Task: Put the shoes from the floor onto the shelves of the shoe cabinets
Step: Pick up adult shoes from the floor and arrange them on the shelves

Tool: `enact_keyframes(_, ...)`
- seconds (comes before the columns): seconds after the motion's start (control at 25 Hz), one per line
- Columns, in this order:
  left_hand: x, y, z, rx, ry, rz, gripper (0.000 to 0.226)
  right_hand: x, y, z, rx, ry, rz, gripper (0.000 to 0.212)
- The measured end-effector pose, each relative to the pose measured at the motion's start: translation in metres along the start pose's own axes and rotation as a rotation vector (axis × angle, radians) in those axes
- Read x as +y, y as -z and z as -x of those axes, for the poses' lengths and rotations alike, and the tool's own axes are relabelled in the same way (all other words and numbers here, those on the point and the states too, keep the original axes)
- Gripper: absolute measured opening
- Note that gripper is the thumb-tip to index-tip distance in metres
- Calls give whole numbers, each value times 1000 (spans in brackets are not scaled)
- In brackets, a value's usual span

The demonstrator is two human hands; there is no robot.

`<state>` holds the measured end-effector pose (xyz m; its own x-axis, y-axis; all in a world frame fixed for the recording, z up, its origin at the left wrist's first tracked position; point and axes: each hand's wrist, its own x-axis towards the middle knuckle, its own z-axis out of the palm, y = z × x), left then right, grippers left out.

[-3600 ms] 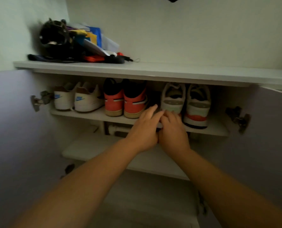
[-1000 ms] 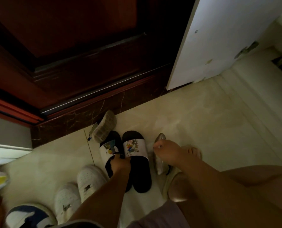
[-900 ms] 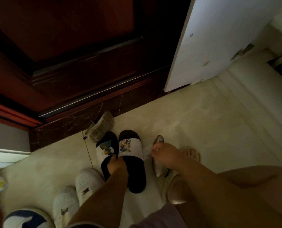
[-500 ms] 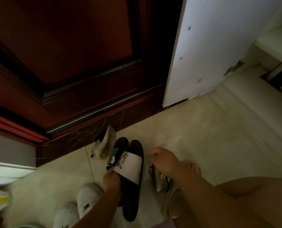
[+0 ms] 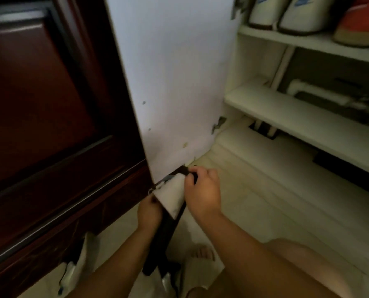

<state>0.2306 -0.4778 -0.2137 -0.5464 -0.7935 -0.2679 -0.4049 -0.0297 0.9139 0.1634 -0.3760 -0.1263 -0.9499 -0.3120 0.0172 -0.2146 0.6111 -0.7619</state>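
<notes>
Both hands carry black slides toward the cabinet shelf.
Left hand and right hand each keep a pinching grip; the pressed-together pair may slip apart.

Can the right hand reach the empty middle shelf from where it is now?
Probably yes: the right hand holds the black slides, the cabinet door stands open, and nothing blocks the middle shelf.

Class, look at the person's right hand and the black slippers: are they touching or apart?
Touching. The head view shows the right hand with its fingers curled over the upper edge of the black slippers, no gap between them.
</notes>
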Motion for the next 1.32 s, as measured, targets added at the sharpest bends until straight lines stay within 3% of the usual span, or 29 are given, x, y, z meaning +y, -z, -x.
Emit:
enact_keyframes(0.2, 95, -85, -7, -115, -161, -11, 26, 32, 101, -67, 89, 34, 101, 32)
enact_keyframes(0.48, 187, -184, -24, -195, -349, -120, 15, 84, 181, -117, 337, -61, -68, 41)
enact_keyframes(0.64, 234, -230, -50, -245, -382, -88, 14, 110, 185, -134, 454, -116, -113, 45)
enact_keyframes(0.88, 282, -296, -120, -209, -310, -54, 15, 128, 161, -206, 503, -189, -365, 40)
enact_keyframes(1.04, 309, -336, -159, -276, -250, -90, 9, 133, 150, -250, 503, -167, -522, 36)
enact_keyframes(1.08, 314, -348, -170, -299, -259, -143, 18, 133, 146, -259, 473, -148, -532, 37)
enact_keyframes(1.16, 330, -369, -185, -329, -262, -257, 44, 135, 138, -277, 383, -58, -502, 42)
enact_keyframes(1.32, 367, -407, -210, -362, -268, -96, 53, 152, 133, -321, 282, 197, -94, 63)
